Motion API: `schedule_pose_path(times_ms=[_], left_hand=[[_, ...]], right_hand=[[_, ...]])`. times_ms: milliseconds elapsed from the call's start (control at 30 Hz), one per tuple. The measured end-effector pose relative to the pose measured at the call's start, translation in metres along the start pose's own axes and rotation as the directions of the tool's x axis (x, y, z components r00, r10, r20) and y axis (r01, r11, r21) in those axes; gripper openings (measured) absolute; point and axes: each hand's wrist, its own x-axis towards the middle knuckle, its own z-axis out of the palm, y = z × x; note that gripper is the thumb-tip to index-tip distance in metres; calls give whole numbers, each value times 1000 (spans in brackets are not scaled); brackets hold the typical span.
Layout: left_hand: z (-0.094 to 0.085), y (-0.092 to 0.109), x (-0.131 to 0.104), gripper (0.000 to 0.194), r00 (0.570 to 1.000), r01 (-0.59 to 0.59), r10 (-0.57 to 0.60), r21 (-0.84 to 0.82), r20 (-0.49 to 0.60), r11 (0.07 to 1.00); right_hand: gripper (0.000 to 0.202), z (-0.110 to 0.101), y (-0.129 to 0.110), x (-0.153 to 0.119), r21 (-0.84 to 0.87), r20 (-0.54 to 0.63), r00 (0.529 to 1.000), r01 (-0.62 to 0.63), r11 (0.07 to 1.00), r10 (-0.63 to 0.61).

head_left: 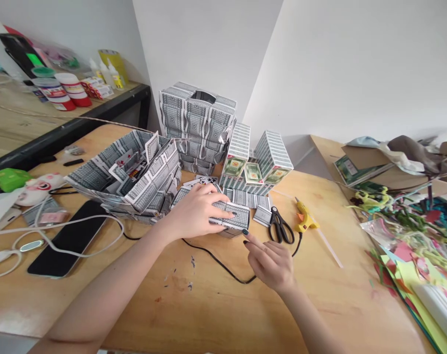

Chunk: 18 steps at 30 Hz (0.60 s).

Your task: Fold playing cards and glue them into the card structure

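Note:
My left hand [197, 211] lies over a small box covered in grey-patterned playing cards [240, 215], fingers across its top and thumb along its front. At the box's right front corner is my right hand [269, 260], index finger stretched out to the edge and the other fingers loosely bent, with nothing visible in it. Behind the box lie a row of cards [241, 197] and several face-up playing cards [204, 180]. Black-handled scissors [280, 227] and a yellow glue gun [305, 216] with a clear glue stick are to the right.
A card-covered basket [159, 184] holds cards at left; a taller card structure [197, 123] stands behind. Card packs [273, 152] are stacked at back right. A phone [70, 238], white cable [122, 231] and black cord [223, 265] lie around. Coloured scraps [407, 263] pile up far right.

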Motion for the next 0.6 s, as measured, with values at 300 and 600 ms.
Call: schedule_pose_path(times_ms=[300,600], left_hand=[[0,-3,0,21,1000,8,-7,-7,10,1000],[1,-2,0,21,1000,2,-2,0,7,1000]], right_hand=[[14,3,-3,3,788,162,788,-465,403,594],[22,-4,-18,8,393,7,929,-343,853,370]])
